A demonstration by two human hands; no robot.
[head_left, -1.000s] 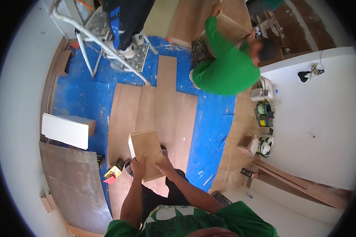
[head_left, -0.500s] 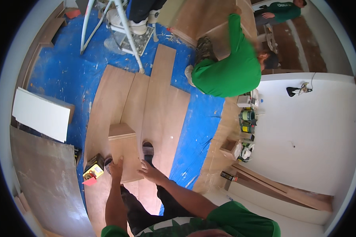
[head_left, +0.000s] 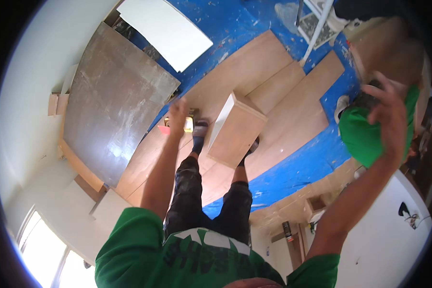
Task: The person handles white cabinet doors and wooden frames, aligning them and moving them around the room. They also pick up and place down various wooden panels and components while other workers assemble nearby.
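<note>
A pale plywood box [head_left: 237, 132] stands tilted in the view between my feet, one long wooden face toward me and a white side on its left. Neither hand touches it. My left hand [head_left: 178, 115] is raised to the left of it, slightly blurred, fingers loosely stretched and nothing seen in them. Behind that hand sits a small black and yellow box [head_left: 189, 125] with a red piece [head_left: 163, 129] beside it, partly covered. Far to the right, my right hand [head_left: 388, 113] is lifted high with its fingers spread and holds nothing.
Long plywood sheets [head_left: 269, 91] lie under my feet on a blue floor cover [head_left: 235, 24]. A grey-brown panel [head_left: 120, 105] and a white board [head_left: 165, 29] lie at left. A co-worker in a green shirt [head_left: 360, 134] crouches at right, near a stepladder [head_left: 317, 33].
Both hands have come off the plywood box and moved apart, the right one far up to the right. The view has turned, and the box now shows a white side.
</note>
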